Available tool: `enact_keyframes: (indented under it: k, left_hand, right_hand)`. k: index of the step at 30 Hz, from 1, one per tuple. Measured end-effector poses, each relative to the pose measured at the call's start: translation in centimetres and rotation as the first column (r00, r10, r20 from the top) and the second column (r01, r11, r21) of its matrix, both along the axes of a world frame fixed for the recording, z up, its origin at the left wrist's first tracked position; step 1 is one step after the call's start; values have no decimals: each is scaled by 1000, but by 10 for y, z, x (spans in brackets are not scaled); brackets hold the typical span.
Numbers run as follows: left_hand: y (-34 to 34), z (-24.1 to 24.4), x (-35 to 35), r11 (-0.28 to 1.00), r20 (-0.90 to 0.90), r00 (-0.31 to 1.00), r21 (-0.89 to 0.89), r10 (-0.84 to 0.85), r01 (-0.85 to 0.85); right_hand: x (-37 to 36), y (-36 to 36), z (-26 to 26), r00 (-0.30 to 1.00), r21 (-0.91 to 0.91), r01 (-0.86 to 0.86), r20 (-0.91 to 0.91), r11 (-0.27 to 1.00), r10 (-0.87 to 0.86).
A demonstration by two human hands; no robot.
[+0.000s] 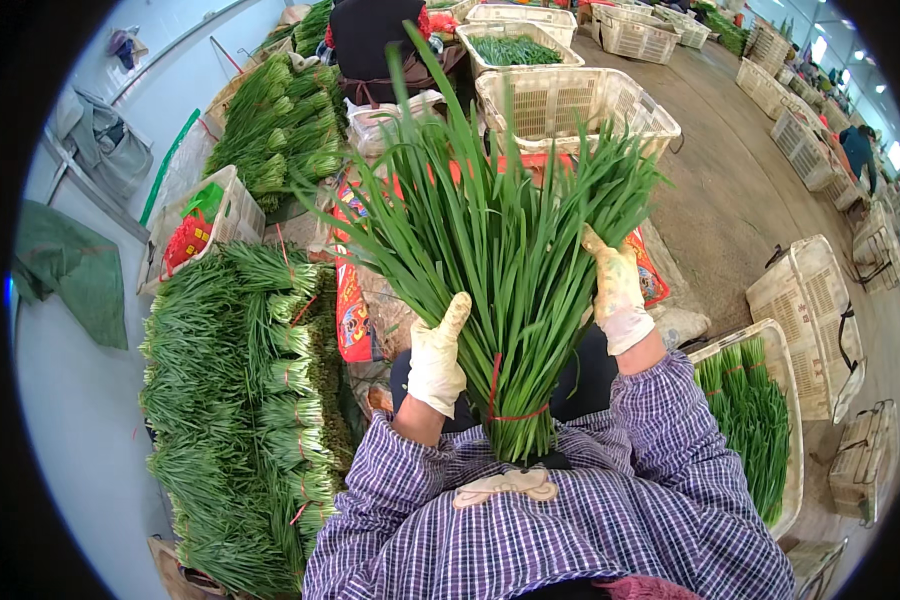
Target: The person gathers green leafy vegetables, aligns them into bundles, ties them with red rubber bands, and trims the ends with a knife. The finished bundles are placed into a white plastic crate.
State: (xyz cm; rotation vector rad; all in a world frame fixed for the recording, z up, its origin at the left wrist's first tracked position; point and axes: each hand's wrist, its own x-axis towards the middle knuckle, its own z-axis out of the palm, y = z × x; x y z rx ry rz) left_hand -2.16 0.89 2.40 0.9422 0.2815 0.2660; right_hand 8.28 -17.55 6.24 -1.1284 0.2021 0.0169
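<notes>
A large bundle of green Chinese chives (487, 285) stands upright before me, its lower end against my checked smock (540, 525). A red tie (521, 414) circles it near the bottom, and the leaves fan out widely above. My left hand (436, 356), in a pale glove, presses the bundle's left side with the thumb up. On the other side my right hand (619, 289), gloved too, grips the leaves higher up, its thumb in front. The fingers of both hands are partly hidden behind the leaves.
Tied chive bundles (225, 420) are stacked at my left, with more (277, 127) beyond. A plastic crate (793, 450) at my right holds chives (750, 420). Ahead stands another crate (577, 105); a person (379, 45) sits past it. A lidded crate (806, 330) stands farther right.
</notes>
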Motion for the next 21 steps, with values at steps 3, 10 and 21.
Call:
enact_keyframes:
  k: [3, 10, 21]
  left_hand:
    - [1, -5, 2, 1000, -25, 1000, 6, 9, -9]
    - [14, 3, -5, 992, -36, 999, -120, 28, -32]
    - [30, -27, 1, 985, 118, 993, -174, 29, -9]
  right_hand:
    - [3, -11, -9, 999, -7, -36, 34, 999, 36]
    - [7, -91, -77, 985, -498, -160, -30, 852, 168]
    - [-69, 3, -60, 712, 280, -677, 10, 681, 702]
